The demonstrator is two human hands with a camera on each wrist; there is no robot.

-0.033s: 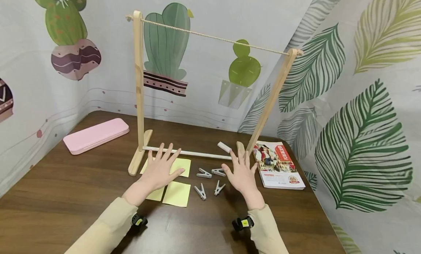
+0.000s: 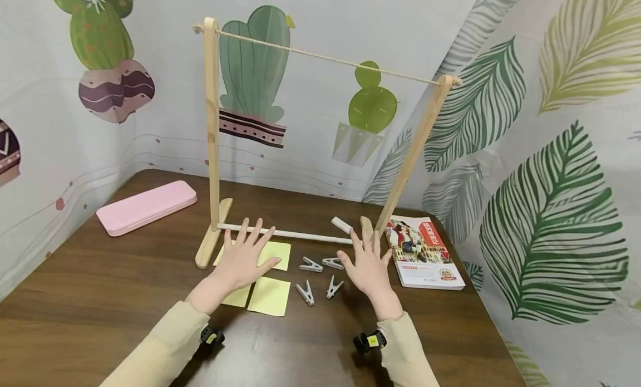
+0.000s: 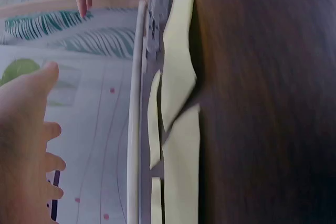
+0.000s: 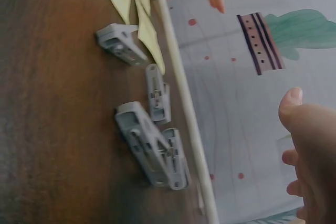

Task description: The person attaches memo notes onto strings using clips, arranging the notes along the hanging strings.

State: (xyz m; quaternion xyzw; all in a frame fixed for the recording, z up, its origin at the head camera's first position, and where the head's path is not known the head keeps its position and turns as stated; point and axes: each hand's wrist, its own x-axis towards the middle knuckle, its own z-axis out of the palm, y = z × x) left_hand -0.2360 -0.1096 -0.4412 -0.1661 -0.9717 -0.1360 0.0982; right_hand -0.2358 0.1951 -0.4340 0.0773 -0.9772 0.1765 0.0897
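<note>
My left hand (image 2: 242, 259) hovers over the table with its fingers spread, holding nothing. Below it lie several yellow sticky notes (image 2: 269, 295), partly hidden by the hand; the left wrist view shows their edges (image 3: 181, 166) slightly curled up. My right hand (image 2: 369, 267), also spread and holding nothing, is over the table right of several grey clothespins (image 2: 304, 292). In the right wrist view, the clothespins (image 4: 142, 140) lie apart from that hand (image 4: 317, 150). Beyond both hands stands a wooden frame (image 2: 212, 125) with a rope (image 2: 325, 57) strung across its top.
A white rod (image 2: 290, 234) joins the frame's feet low down. Behind my right fingertips lies a small white block (image 2: 341, 225). A pink case (image 2: 146, 207) is at the far left, a book (image 2: 425, 253) at the right edge. A patterned cloth (image 2: 310, 153) hangs behind the table.
</note>
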